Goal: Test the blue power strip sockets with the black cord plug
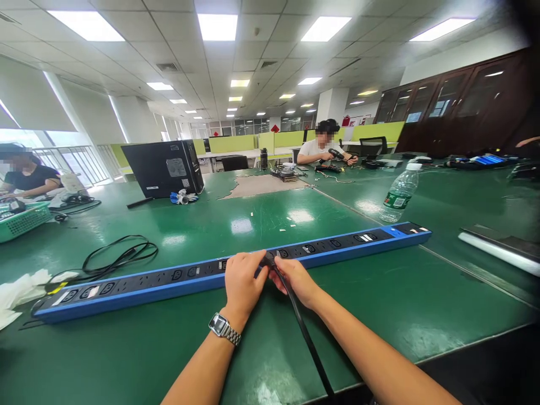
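Observation:
A long blue power strip [169,296] with black sockets lies slantwise across the green table. At its middle, both my hands meet at a black plug [269,259], whose thick cable [310,343] runs down over the table's front edge. My right hand [295,279] is closed round the plug and the top of the cable. My left hand [244,279], with a watch on the wrist, rests over the strip, its thumb and forefinger pinched at the plug's left side. Whether the plug sits in a socket is hidden by my fingers.
A water bottle [400,194] stands behind the strip's right end. Loose black cable [122,256] and white tissue [21,292] lie at left. A computer case [162,169] stands farther back. Two people sit at the table, one [323,149] across holding a tool, one at far left.

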Demonstrator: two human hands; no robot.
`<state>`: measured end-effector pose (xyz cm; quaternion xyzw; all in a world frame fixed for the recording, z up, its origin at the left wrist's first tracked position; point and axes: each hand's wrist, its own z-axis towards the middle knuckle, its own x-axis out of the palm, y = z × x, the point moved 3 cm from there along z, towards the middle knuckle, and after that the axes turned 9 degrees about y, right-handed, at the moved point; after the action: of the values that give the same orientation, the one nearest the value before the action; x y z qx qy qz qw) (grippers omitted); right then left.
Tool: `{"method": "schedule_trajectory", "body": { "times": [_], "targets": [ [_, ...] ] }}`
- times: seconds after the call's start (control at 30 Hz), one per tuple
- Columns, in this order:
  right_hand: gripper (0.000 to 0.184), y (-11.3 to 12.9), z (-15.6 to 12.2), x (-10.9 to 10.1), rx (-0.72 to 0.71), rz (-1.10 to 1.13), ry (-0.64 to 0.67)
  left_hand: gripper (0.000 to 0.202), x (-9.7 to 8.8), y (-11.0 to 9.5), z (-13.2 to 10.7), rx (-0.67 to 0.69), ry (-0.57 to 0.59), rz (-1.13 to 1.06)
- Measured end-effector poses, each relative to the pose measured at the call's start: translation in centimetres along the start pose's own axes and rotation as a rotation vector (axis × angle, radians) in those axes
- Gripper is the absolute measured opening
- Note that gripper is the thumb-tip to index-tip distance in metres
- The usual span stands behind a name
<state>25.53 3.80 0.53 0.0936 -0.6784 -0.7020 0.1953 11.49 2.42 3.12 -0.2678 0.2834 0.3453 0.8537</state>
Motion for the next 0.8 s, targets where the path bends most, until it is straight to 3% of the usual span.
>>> {"method": "schedule_trajectory", "body": {
  "times": [0.17,0.3,0.5,0.63,0.8],
  "targets": [
    [0.051,0.5,-0.2,0.2,0.032,0.095,-0.016,0.034,0.2,-0.5,0.0,0.054,0.072,0.042],
    [0.042,0.9,-0.1,-0.4,0.045,0.269,-0.023,0.034,0.3,-0.3,-0.1,0.031,0.034,-0.015],
    [0.034,2.0,-0.5,-4.0,-0.035,0.503,-0.345,0.03,0.2,0.4,-0.3,-0.038,-0.02,-0.062],
    [0.032,1.9,-1.1,-5.3,0.087,0.481,-0.485,0.029,0.1,0.9,-0.4,-0.072,-0.033,-0.1],
    [0.031,1.7,-1.1,-5.9,0.186,0.347,-0.485,0.026,0.0,1.1,-0.5,-0.095,-0.037,-0.12]
  ]
}}
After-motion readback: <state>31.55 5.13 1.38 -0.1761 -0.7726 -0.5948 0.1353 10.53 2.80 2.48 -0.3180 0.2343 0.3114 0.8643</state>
